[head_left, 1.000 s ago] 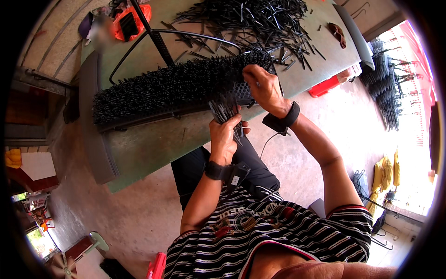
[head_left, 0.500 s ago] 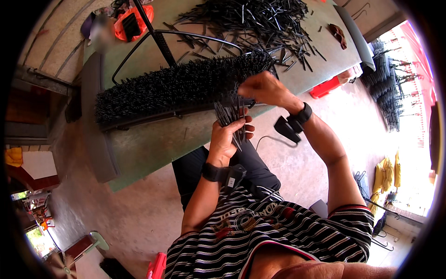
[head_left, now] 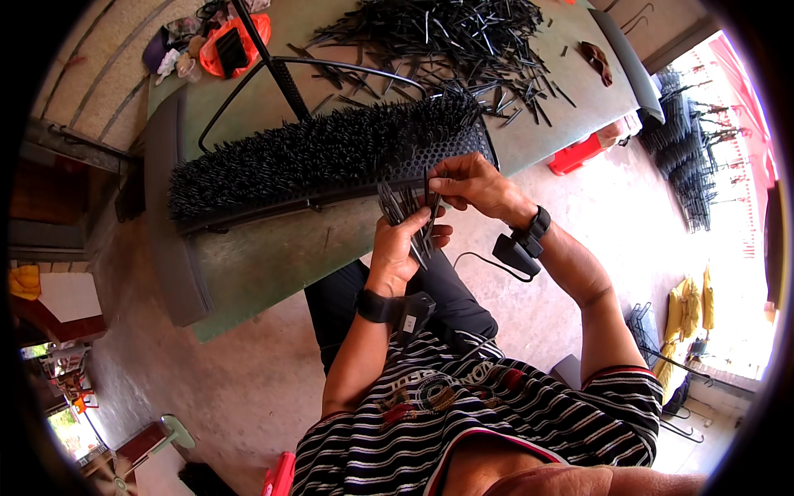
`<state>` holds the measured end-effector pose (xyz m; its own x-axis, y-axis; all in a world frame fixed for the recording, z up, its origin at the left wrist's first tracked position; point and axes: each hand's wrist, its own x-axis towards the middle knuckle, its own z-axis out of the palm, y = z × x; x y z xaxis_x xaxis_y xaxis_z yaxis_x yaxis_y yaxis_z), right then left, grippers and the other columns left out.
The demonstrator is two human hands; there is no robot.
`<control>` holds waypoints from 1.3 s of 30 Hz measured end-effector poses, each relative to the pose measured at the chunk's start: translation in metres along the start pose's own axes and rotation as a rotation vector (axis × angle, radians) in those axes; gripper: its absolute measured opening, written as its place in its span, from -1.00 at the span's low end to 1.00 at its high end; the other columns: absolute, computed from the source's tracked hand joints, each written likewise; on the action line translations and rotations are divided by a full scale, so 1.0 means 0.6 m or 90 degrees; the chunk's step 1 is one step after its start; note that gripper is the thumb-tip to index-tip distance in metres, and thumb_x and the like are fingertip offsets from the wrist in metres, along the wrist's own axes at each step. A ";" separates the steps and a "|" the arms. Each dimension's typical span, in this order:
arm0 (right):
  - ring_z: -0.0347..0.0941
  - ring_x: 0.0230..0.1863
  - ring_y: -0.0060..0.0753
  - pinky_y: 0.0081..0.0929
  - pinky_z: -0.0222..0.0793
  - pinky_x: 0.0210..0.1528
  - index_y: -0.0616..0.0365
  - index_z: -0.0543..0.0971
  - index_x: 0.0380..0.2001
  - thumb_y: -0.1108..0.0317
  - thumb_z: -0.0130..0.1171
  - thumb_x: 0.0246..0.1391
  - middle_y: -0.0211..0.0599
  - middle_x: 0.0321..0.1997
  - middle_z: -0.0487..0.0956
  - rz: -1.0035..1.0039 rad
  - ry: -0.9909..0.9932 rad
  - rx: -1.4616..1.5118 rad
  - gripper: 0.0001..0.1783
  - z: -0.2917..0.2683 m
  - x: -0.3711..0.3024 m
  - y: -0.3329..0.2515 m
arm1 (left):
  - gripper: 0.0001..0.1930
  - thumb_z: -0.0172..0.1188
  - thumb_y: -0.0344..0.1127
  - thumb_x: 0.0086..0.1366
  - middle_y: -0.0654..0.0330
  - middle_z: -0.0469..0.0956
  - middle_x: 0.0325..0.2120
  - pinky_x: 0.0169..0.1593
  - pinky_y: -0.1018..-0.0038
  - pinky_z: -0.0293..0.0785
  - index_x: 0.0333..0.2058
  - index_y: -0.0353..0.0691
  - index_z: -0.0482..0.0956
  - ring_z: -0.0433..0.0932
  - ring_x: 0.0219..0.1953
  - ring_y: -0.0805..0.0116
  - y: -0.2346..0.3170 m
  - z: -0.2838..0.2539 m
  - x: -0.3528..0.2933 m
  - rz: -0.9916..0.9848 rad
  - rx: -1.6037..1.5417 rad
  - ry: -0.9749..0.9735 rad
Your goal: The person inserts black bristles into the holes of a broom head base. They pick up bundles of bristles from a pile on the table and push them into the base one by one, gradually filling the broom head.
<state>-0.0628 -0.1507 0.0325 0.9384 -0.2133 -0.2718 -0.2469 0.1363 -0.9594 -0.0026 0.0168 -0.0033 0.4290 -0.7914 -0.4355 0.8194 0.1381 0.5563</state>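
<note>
A bundle of thin black sticks is gripped in my left hand, fanned out above the thumb. My right hand is beside it, thumb and fingers pinched on a single black stick at the bundle's right edge. Just beyond both hands lies a long black perforated panel. Dense rows of upright black sticks fill most of it. Bare holes show at its right end, near my right hand.
The panel rests on a green tabletop. Behind it spreads a loose pile of black sticks. A black metal frame rises at the panel's back. An orange bag lies far left, a brown item far right.
My right hand has come down and back from over the panel to the bundle, uncovering the holes at the panel's right end. My left hand has barely moved.
</note>
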 end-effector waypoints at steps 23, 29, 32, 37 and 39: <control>0.45 -0.29 -0.25 -0.42 0.47 -0.29 0.25 0.53 -0.32 0.21 0.36 -0.47 -0.29 -0.28 0.45 -0.790 0.084 -0.770 -0.47 0.040 -0.050 0.018 | -0.80 0.16 -0.43 0.17 0.13 0.57 -0.36 -0.43 0.35 0.57 -0.20 -0.22 0.52 0.58 -0.40 0.29 0.006 -0.002 0.009 0.026 -0.083 0.074; 0.50 -0.49 -0.42 -0.52 0.39 -0.46 0.29 0.58 -0.40 0.30 0.27 -0.05 -0.21 -0.49 0.56 -0.376 0.228 -0.374 -0.76 0.037 -0.054 0.024 | -0.80 0.22 -0.50 0.09 0.14 0.58 -0.39 -0.42 0.34 0.56 -0.26 -0.22 0.53 0.58 -0.45 0.29 0.011 -0.007 0.009 0.000 -0.065 0.085; 0.35 -0.72 -0.66 -0.67 0.29 -0.66 0.37 0.57 -0.41 0.29 0.18 0.06 -0.36 -0.74 0.46 -0.058 0.192 -0.173 -0.73 0.026 -0.021 -0.005 | -0.82 0.23 -0.55 0.06 0.10 0.56 -0.48 -0.50 0.35 0.56 -0.31 -0.32 0.52 0.57 -0.54 0.25 0.012 0.008 0.001 0.016 -0.034 0.101; 0.39 -0.69 -0.67 -0.72 0.31 -0.67 0.38 0.57 -0.42 0.33 0.18 0.05 -0.36 -0.67 0.50 -0.021 0.181 -0.058 -0.75 0.014 -0.006 0.009 | -0.85 0.22 -0.56 0.05 0.11 0.54 -0.51 -0.51 0.38 0.57 -0.34 -0.34 0.53 0.57 -0.54 0.26 0.001 0.011 0.005 0.001 -0.024 0.099; 0.41 -0.67 -0.67 -0.72 0.34 -0.63 0.35 0.56 -0.41 0.32 0.17 0.07 -0.36 -0.60 0.53 -0.003 0.187 -0.043 -0.76 0.019 -0.007 -0.001 | -0.85 0.22 -0.56 0.06 0.11 0.54 -0.51 -0.50 0.39 0.57 -0.34 -0.35 0.53 0.57 -0.54 0.25 0.002 0.011 0.005 0.012 -0.035 0.103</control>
<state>-0.0638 -0.1389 0.0352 0.8317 -0.4859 -0.2687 -0.2683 0.0719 -0.9606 -0.0030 0.0108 0.0004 0.4962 -0.6832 -0.5358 0.8286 0.1882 0.5273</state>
